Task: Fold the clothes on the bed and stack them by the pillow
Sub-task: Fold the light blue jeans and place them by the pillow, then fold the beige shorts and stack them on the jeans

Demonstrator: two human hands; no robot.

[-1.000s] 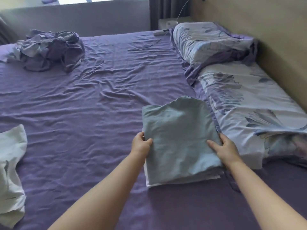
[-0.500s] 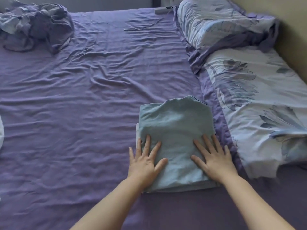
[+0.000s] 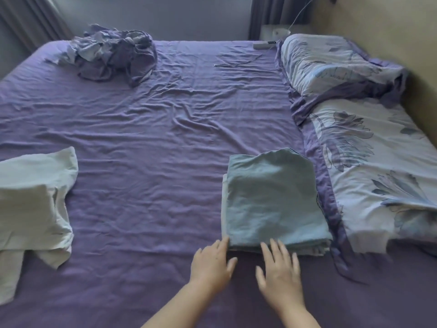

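Observation:
A folded pale blue-green garment lies flat on the purple bed sheet, with a white layer showing under its left edge. It sits just left of the flowered pillow. My left hand hovers at the stack's near left corner, fingers straight, fingertips at its edge. My right hand is spread open just in front of the stack's near edge, holding nothing. A loose white garment lies unfolded at the left side of the bed.
A crumpled heap of purple and pale bedding or clothes sits at the far left. A second flowered pillow lies at the far right by the headboard. A thin cable and a small device lie on the far sheet.
Both hands have slid back off the folded blue-green garment toward me, from pressing flat on its top to its near edge. The view has lifted, bringing the white garment back in at left.

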